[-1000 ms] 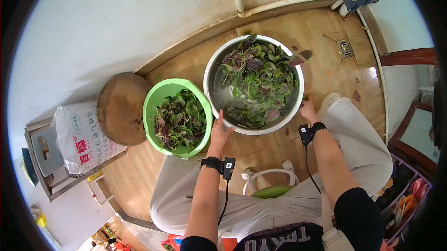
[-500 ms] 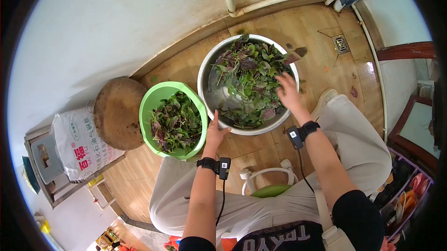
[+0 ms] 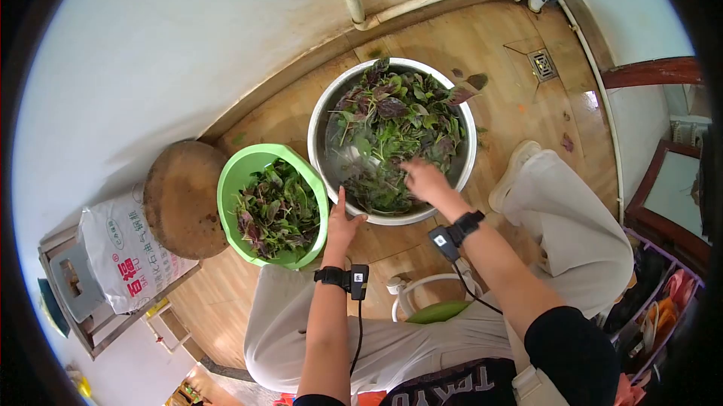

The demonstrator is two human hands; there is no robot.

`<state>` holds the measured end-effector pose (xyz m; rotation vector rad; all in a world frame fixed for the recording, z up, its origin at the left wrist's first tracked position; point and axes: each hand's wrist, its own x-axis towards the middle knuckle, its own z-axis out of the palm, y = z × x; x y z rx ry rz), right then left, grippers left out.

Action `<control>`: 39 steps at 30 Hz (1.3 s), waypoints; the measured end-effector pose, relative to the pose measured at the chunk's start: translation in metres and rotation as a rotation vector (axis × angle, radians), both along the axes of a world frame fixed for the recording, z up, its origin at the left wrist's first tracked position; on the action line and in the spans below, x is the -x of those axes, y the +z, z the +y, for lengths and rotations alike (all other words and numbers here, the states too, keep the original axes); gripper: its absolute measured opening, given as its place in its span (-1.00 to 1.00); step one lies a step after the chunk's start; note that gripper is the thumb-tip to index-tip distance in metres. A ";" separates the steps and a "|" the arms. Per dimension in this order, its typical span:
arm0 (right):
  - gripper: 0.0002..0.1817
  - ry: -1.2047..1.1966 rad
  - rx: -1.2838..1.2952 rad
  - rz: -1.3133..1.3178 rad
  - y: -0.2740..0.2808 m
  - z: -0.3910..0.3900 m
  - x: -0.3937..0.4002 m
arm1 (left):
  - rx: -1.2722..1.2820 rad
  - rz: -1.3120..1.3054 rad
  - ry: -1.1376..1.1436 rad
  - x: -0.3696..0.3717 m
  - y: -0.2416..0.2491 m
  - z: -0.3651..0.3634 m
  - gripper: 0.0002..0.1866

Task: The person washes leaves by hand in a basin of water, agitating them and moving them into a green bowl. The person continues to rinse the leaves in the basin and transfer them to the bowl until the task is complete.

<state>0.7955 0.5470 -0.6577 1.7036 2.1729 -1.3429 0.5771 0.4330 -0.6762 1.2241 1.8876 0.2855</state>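
Leafy greens [image 3: 399, 108], green and purple, lie in water in a round metal basin [image 3: 471, 138] on the floor. My left hand [image 3: 342, 224] rests at the basin's near left rim, thumb and index finger apart, holding nothing that shows. Over the lower middle of the basin, my right hand [image 3: 426, 180] reaches down to the leaves; its fingertips are partly hidden, and whether they hold a leaf cannot be made out. A green plastic basket [image 3: 226, 203] with more leafy greens [image 3: 279, 210] stands against the basin's left side.
Left of the basket are a round wooden board [image 3: 184, 199] and a white printed bag [image 3: 128, 255] on a low rack. A floor drain [image 3: 541, 65] lies at the upper right. A purple crate [image 3: 663, 308] of items stands at the lower right.
My right hand has moved left and down, from the basin's right side to its lower middle. My left hand stays at the rim. The whole view has shifted slightly.
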 end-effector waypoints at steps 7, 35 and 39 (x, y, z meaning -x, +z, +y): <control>-0.81 -1.070 -0.331 0.326 -0.085 0.048 -0.146 | 0.006 -0.008 -0.003 0.002 0.000 -0.001 0.01; -0.83 -0.601 -0.757 0.060 -0.069 0.144 -0.177 | -0.041 -0.021 -0.010 0.002 -0.001 -0.001 0.00; -0.75 -0.587 -0.566 0.303 -0.015 0.109 -0.105 | 0.057 0.015 -0.013 0.000 0.007 0.004 0.00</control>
